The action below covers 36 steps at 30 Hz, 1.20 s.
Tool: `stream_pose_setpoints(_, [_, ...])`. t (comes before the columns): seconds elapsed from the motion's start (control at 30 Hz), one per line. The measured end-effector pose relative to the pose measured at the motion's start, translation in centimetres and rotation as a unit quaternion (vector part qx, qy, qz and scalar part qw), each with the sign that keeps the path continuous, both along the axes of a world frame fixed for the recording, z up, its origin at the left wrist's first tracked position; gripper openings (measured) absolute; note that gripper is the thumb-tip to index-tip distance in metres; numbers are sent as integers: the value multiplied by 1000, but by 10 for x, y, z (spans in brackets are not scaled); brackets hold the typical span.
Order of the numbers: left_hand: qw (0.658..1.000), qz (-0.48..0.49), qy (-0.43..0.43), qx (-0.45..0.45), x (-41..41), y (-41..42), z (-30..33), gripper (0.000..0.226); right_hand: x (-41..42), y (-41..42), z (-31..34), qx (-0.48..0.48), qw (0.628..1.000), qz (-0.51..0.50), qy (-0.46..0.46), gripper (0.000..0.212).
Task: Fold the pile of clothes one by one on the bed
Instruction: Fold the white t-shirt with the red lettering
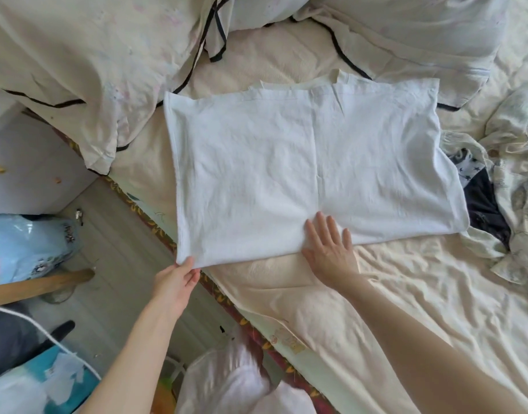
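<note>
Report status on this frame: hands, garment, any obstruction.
Left hand pinches the white garment at its near corner. Right hand flat on its near edge. Garment spread flat. Unfolded pile touches its right edge.

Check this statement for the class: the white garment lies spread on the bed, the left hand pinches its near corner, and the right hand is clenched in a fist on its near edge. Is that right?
One detail is wrong. The head view shows the right hand lying flat with straight fingers on the near edge of the white garment, not clenched. The left hand does pinch the near corner, and the garment lies spread on the bed.
</note>
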<state>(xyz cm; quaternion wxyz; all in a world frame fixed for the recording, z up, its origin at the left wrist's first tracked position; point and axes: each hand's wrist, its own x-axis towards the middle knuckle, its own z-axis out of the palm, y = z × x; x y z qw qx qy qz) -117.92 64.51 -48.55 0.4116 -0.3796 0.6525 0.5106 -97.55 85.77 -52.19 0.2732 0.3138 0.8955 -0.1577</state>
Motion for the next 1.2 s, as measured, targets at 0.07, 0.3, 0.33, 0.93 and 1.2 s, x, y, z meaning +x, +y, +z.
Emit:
stream_pose_setpoints(0.07, [999, 14, -34, -17, -3, 2, 7, 4, 0, 3, 4, -12, 1000, 2, 12, 60])
stream_pose_setpoints(0.3, [997, 32, 67, -37, 15, 32, 41, 27, 4, 23, 20, -158, 984, -50, 57, 46])
stream_pose_setpoints(0.33, [995, 48, 81, -26, 21, 39, 49, 28, 2, 29, 24, -188, 977, -69, 77, 41])
stream_pose_setpoints(0.93, [711, -500, 479, 124, 212, 314, 67, 21, 116, 180, 68, -463, 467, -624, 423, 52])
stream_pose_setpoints(1.2, [582, -662, 465, 84, 230, 266, 9, 24, 142, 191, 46, -218, 722, -571, 325, 23])
